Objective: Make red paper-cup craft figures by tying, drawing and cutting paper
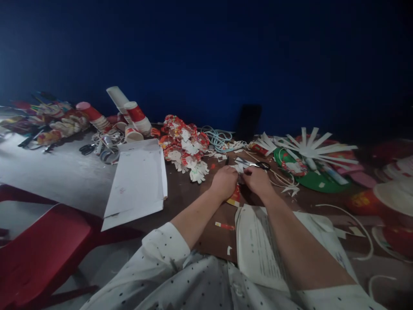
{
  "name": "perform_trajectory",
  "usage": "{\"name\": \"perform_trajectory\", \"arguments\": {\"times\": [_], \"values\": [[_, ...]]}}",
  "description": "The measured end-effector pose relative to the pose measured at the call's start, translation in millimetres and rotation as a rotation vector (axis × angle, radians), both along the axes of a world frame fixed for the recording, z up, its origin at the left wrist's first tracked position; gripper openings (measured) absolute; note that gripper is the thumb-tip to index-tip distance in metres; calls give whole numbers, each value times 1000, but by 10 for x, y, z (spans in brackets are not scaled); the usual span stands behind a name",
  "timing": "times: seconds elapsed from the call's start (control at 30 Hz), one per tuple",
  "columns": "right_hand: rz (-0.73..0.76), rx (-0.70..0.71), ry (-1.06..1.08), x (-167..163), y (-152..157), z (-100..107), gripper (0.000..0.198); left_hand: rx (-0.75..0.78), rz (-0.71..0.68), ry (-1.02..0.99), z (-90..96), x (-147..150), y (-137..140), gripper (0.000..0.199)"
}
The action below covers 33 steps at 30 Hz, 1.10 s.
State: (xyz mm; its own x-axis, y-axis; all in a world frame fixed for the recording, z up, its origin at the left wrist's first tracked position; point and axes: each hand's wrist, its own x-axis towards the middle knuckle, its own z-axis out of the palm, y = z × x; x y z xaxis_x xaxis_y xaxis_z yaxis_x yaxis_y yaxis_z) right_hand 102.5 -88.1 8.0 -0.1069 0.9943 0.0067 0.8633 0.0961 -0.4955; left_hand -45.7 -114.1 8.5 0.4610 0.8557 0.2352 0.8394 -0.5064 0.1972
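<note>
My hands met over the brown surface (196, 202), the left hand (225, 180) and the right hand (258, 179) nearly touching, knuckles up and fingers curled inward; the fingertips were hidden, so I cannot tell whether either grip was clamped on anything. A scrap of white paper (239, 167) showed at the gap between them, too small and blurred for me to tell its long axis. A red-and-yellow paper piece (235, 198) lay just below, running from under my fingers toward me and broadening at its near end; I cannot tell whether the two were joined. The near piece was bright and printed-looking, with a pale lower edge. Just beyond my right hand the scissors (253, 163) lay with blades to the left and black handles to the right. The widest bare stretch ran left of my left hand, as far as the white box (137, 178). Behind it the heap of paper flowers (185, 144) closed off the far left; to the right the green disc (322, 183) crowded in, and my right forearm crossed above the open book (258, 243), near my lap.
</note>
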Motion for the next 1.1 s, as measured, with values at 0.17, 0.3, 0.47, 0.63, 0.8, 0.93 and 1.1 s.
{"name": "perform_trajectory", "arguments": {"times": [0.17,0.3,0.47,0.63,0.8,0.93,1.1], "values": [[-44,-77,10,-20,-7,49,19,-22,13,20,-23,44,-15,22],[-62,-119,-48,-12,-59,104,24,-51,29,32,-28,60,-29,23],[-89,114,-191,-126,-53,275,29,2,22,13,-74,78,-20,20],[352,115,-414,-403,308,496,29,-25,58,53,-74,117,-4,21],[795,58,-668,-603,636,627,19,-78,27,68,-4,135,-7,24],[931,88,-701,-707,694,607,17,-107,40,55,9,135,-17,25],[905,132,-704,-736,739,633,18,-135,22,57,-12,112,-16,22]]}}
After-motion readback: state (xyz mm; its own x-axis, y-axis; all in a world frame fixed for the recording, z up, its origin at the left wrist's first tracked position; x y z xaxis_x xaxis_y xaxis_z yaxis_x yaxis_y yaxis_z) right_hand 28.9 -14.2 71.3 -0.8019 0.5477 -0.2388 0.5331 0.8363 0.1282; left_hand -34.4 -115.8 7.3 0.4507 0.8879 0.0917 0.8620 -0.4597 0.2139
